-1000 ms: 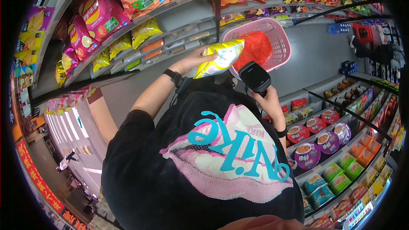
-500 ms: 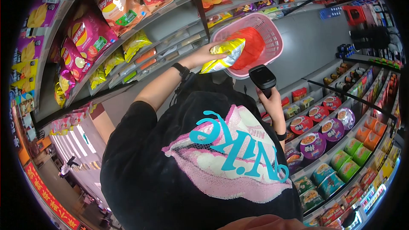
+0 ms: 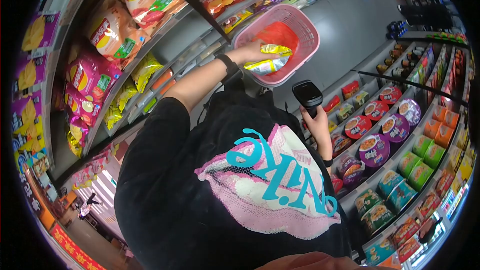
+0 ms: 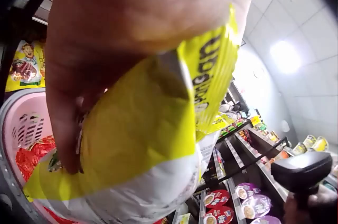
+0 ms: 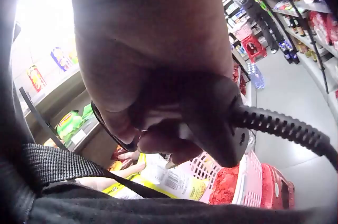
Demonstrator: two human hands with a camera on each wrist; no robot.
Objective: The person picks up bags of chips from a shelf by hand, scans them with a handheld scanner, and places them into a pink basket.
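Observation:
My left hand point(image 3: 254, 53) grips a yellow and white snack bag point(image 3: 272, 62) over the near left side of a pink basket point(image 3: 309, 35). In the left wrist view, fingers curl round the bag's side and its crimped yellow end sticks up. Crinkled red packaging point(image 3: 281, 34) lies inside the basket. My right hand point(image 3: 319, 126) holds a black handheld barcode scanner point(image 3: 307, 92) by its handle, head up, to the right of the basket. A ribbed cable point(image 5: 282, 128) leaves the scanner's handle. In the right wrist view, a barcode point(image 5: 174, 180) shows on the bag.
Shelves of chip bags point(image 3: 112, 35) rise at the left. On the right, a low shelf holds instant noodle tubs point(image 3: 374, 150). Grey floor point(image 3: 345, 35) runs between them. A red stool point(image 5: 254, 47) and a standing person point(image 5: 259, 15) are further down the aisle.
My left hand has carried the snack bag right and over the basket, turning it flatter. The scanner has moved slightly away from the bag. The view has swung to the right.

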